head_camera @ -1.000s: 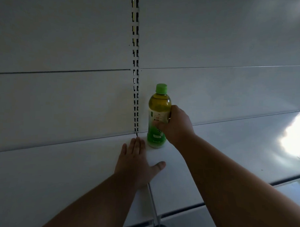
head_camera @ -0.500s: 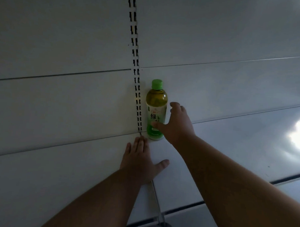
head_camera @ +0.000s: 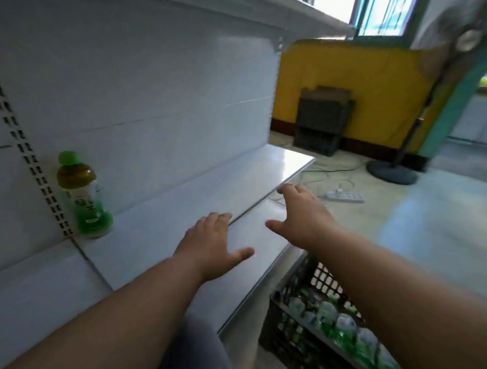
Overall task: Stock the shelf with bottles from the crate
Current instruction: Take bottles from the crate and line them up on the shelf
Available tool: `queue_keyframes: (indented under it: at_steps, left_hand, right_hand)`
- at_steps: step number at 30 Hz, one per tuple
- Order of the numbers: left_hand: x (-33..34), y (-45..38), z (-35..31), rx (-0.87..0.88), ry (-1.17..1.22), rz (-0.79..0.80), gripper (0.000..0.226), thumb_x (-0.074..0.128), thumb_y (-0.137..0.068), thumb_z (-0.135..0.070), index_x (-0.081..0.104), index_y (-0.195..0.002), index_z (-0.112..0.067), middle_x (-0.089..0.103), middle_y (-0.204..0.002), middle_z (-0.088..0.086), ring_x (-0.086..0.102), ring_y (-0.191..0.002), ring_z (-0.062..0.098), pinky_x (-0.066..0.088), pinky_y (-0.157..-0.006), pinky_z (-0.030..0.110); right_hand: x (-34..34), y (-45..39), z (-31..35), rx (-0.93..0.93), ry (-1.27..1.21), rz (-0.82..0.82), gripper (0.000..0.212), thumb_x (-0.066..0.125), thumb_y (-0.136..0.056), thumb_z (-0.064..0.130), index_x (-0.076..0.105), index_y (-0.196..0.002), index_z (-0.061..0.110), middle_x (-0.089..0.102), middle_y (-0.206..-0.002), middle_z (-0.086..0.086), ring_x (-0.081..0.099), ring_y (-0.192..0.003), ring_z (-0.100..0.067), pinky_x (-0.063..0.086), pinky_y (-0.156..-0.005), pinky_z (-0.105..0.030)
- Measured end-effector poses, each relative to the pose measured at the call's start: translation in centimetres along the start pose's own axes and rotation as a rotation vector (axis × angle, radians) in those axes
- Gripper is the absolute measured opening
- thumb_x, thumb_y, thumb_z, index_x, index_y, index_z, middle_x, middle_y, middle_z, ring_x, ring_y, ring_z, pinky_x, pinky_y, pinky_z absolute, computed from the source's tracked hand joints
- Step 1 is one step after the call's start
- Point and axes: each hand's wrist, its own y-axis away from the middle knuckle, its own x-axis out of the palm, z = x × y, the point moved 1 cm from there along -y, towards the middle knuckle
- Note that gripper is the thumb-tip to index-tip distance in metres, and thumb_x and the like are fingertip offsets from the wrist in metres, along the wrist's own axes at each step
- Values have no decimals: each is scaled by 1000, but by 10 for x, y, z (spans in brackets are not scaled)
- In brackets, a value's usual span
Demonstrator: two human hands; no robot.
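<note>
bottle (head_camera: 83,195) upright on shelf (head_camera: 163,223) | left hand (head_camera: 209,249), right hand (head_camera: 299,216) empty, spread | reach into crate (head_camera: 309,319), grasp by body

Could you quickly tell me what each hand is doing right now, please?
Left hand: open, empty, over the shelf.
Right hand: open, empty, past the shelf edge.

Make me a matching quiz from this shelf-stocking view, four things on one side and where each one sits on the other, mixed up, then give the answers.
Things:
1. green-capped bottle
2. black crate
3. power strip
4. left hand

Places:
A. on the floor past the shelf's far end
B. upright at the back of the shelf, beside the slotted upright
C. open, over the shelf's front part
D. on the floor below the shelf's front edge, holding bottles

Pairs: 1-B, 2-D, 3-A, 4-C
</note>
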Motion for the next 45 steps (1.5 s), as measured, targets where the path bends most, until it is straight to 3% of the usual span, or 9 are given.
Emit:
queue_keyframes:
  at_steps: [7,15,22,30,33,35,38,41,45]
  left_hand:
    - [74,-27,-107,243,45,94,105,33,-66,-88,24,-150,-26,36,-150,2,33,-136,23,30,-110,43]
    - [234,-68,-148,383,-49,303,90,41,-79,-79,30,-148,-21,43,-142,2,40,-129,23,34,-108,40]
    - [335,-93,-129,242,-266,375,107,-9,-73,-85,-27,-148,-10,-37,-153,14,-41,-137,24,-18,-116,44]
    - [349,-95,-124,214,-265,367,108,2,-80,-85,-11,-149,-2,-16,-159,24,-23,-146,31,0,-119,49]
    - [350,-95,-123,210,-275,380,109,-1,-79,-85,-16,-147,-1,-22,-157,23,-27,-144,31,-2,-119,49]
    - [350,-95,-123,213,-274,360,108,-1,-79,-85,-19,-147,-2,-25,-157,22,-29,-144,30,-3,-119,49]
    - [350,-95,-123,227,-288,378,108,1,-80,-85,-17,-147,-1,-23,-157,23,-26,-145,31,-1,-119,49]
    - [349,-96,-123,204,-278,408,111,4,-79,-86,-15,-148,0,-21,-157,24,-24,-145,31,-1,-119,50]
    - [342,-100,-121,185,-236,481,113,6,-74,-89,-36,-141,-9,-37,-153,16,-39,-138,24,-18,-116,41]
  right_hand:
    - [-5,58,-126,262,147,105,73,76,-79,47,42,-139,24,48,-134,-4,47,-123,-27,46,-100,-43]
    - [119,67,-264,571,21,281,76,76,-77,55,44,-137,21,50,-134,-5,52,-119,-25,49,-96,-42]
    - [254,37,-341,784,-225,444,72,77,-78,53,50,-133,14,59,-125,-7,60,-106,-24,52,-80,-34]
    - [354,-10,-377,1094,-188,558,115,74,-74,64,12,-157,14,31,-156,-16,46,-130,-41,48,-91,-50]
    - [363,-19,-381,1100,-81,587,107,83,-65,58,33,-148,14,43,-139,-13,56,-80,-32,40,-52,-33]
    - [364,-18,-379,1117,-47,599,102,86,-63,54,39,-145,16,41,-142,-14,57,-78,-29,34,-42,-33]
    - [372,-4,-368,1075,-116,553,113,86,-62,51,25,-152,20,39,-150,-16,53,-116,-36,53,-68,-40]
    - [362,9,-348,1066,-436,514,110,83,-72,36,9,-154,30,56,-121,-11,62,-91,-24,54,-61,-35]
    - [296,6,-332,870,-550,352,84,85,-72,24,35,-138,20,57,-103,-4,63,-76,-16,51,-52,-25]
